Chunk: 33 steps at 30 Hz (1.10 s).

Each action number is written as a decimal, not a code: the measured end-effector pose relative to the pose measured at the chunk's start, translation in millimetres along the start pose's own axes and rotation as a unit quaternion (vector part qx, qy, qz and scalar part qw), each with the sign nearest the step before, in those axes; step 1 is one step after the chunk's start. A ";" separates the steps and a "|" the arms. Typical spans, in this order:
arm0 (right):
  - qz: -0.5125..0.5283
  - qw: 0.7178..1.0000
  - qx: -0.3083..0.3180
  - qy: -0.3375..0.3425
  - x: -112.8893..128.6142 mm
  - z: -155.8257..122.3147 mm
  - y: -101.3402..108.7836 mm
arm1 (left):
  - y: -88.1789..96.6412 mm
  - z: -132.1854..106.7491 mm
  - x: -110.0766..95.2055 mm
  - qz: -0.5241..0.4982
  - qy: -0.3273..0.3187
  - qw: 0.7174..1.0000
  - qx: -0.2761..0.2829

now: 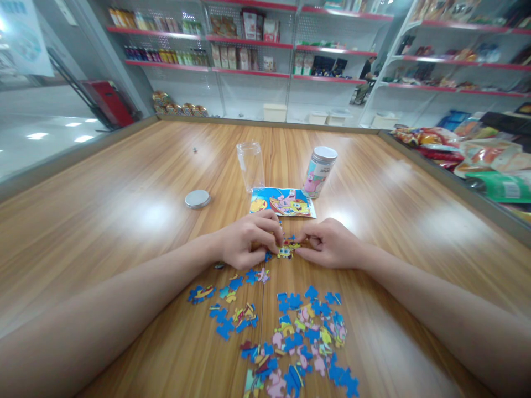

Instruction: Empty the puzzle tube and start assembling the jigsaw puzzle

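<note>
A few joined yellow puzzle pieces (285,252) lie on the table between my two hands. My left hand (251,240) has its fingers curled down onto their left side, partly hiding them. From the right, my right hand (329,243) pinches the edge of the same pieces between thumb and forefinger. Just beyond my hands lies a picture sheet (286,202) with cartoon figures on blue. Loose puzzle pieces (292,340), mostly blue, pink and yellow, are scattered nearer to me, with another group (236,283) beside my left forearm.
A clear plastic jar (251,168) and a lidded, printed canister (320,172) stand behind the sheet. A silver lid (198,199) lies to the left. Packaged goods (477,155) are piled past the table's right edge, and shelves (249,41) line the back.
</note>
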State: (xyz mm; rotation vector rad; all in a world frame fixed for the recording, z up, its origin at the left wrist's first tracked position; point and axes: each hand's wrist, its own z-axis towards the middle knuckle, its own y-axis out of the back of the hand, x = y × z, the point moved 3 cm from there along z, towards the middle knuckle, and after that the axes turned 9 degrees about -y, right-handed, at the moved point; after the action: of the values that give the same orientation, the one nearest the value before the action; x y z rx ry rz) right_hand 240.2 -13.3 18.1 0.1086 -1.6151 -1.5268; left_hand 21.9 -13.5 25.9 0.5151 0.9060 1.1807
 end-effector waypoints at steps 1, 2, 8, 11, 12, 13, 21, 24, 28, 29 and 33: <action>0.000 1.000 -0.002 0.011 0.1 -0.5 0.1 | -0.1 -0.2 0.1 -0.002 0.002 1.000 -0.001; 0.000 1.000 -0.001 0.024 0.2 -1.1 -0.1 | -0.2 -0.3 0.2 -0.005 0.003 1.000 -0.002; -0.016 0.997 0.005 0.080 3.4 -4.3 -2.0 | 0.0 0.2 0.6 -0.008 0.002 1.000 -0.008; -0.027 0.996 0.002 0.084 5.7 -5.1 -1.8 | 0.4 0.9 0.1 -0.008 0.001 1.000 -0.009; -0.028 0.996 0.004 0.083 6.2 -5.1 -1.7 | 0.4 1.0 0.1 -0.008 0.002 1.000 -0.008; -0.026 0.996 0.008 0.082 6.4 -5.1 -1.5 | 0.4 0.9 0.1 -0.008 0.002 1.000 -0.006; 0.001 0.998 0.033 0.049 6.5 -0.9 1.4 | -0.7 -0.7 0.9 -0.010 0.008 1.000 -0.001; 0.011 0.998 0.036 0.040 7.6 -0.5 2.2 | -1.8 0.1 -0.4 -0.001 0.017 1.000 0.021; 0.018 0.998 0.042 0.033 8.5 -1.2 1.5 | -4.2 1.3 -2.4 0.025 0.017 0.998 0.050; 0.017 0.999 0.039 0.034 8.6 -1.2 1.5 | -4.5 1.7 -2.9 0.029 0.016 0.998 0.053; 0.011 0.999 0.031 0.038 9.3 -1.0 2.1 | -4.5 3.8 -4.7 0.042 0.014 0.997 0.062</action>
State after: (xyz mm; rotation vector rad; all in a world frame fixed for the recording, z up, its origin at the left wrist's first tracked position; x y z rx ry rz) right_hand 236.2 -19.1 24.6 0.1798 -1.5991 -1.4393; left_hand 27.1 -19.0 26.2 0.6427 0.9938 1.2148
